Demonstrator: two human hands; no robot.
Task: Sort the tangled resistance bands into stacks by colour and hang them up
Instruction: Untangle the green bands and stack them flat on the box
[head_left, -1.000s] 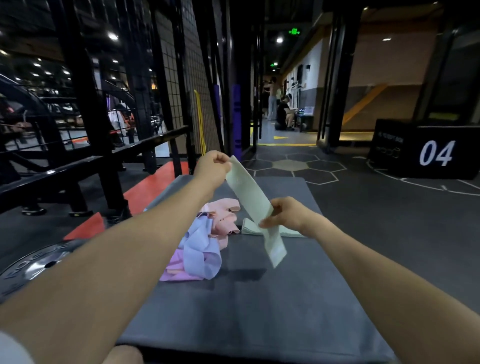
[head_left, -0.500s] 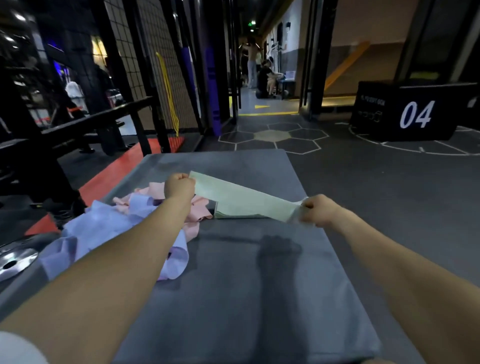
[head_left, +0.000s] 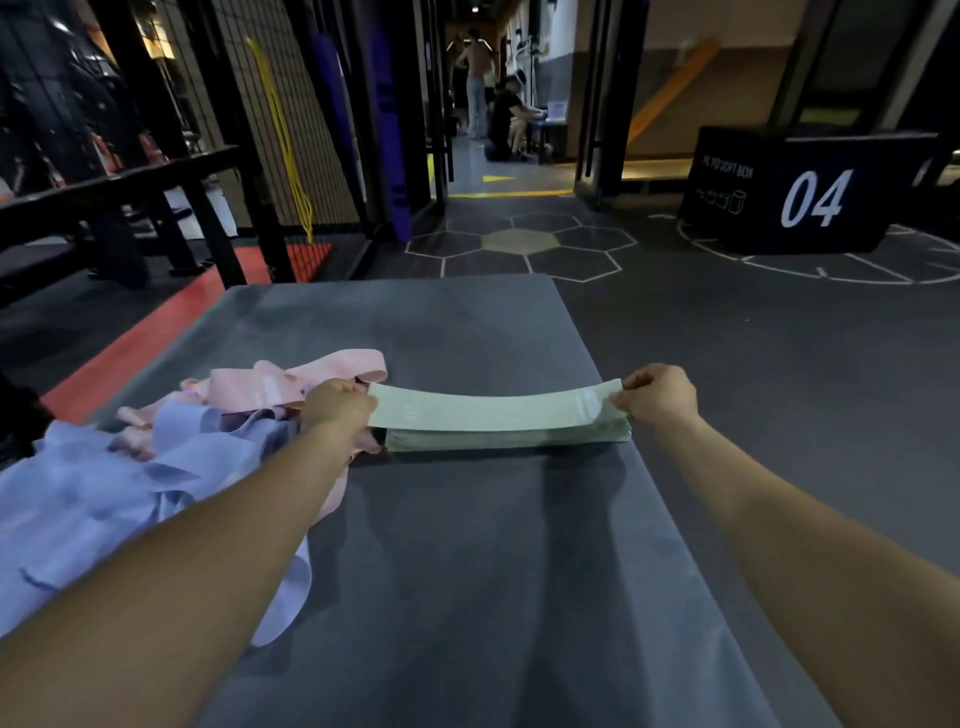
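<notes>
Resistance bands of flat, stretchy rubber lay in two states on the grey padded mat (head_left: 467, 545). One pale green flat resistance band (head_left: 493, 410) was stretched level between both hands, directly above a neat stack of matching pale green bands (head_left: 509, 439) at about 12 o'clock on the mat, and it looked just about to be laid on top. The left hand (head_left: 337, 405) had its grip pinched on the band's 9 o'clock end, and the right hand (head_left: 657, 397) had its grip pinched on the 3 o'clock end; both were clamped on that same band, fingers curled round its edges.

As a judgement of progress, only the green colour looked sorted so far. At 9 to 10 o'clock of the stack, touching the left hand's side, a loose tangle of pale pink flat bands (head_left: 291, 382) lay heaped, and nearer the viewer at 8 o'clock a bigger tangle of lilac-blue flat bands (head_left: 104, 493) spread over the mat's edge. Neither had a stack of its own, and the two tangles overlapped where they met. Hanging had not begun for these bands, so most of the job seemed left.

No bin, tray or basket was visible; the bands rested directly on the mat. A black soft box marked 04 (head_left: 800, 192) stood on the floor at 2 o'clock, well apart, with nothing visibly in or on it.
</notes>
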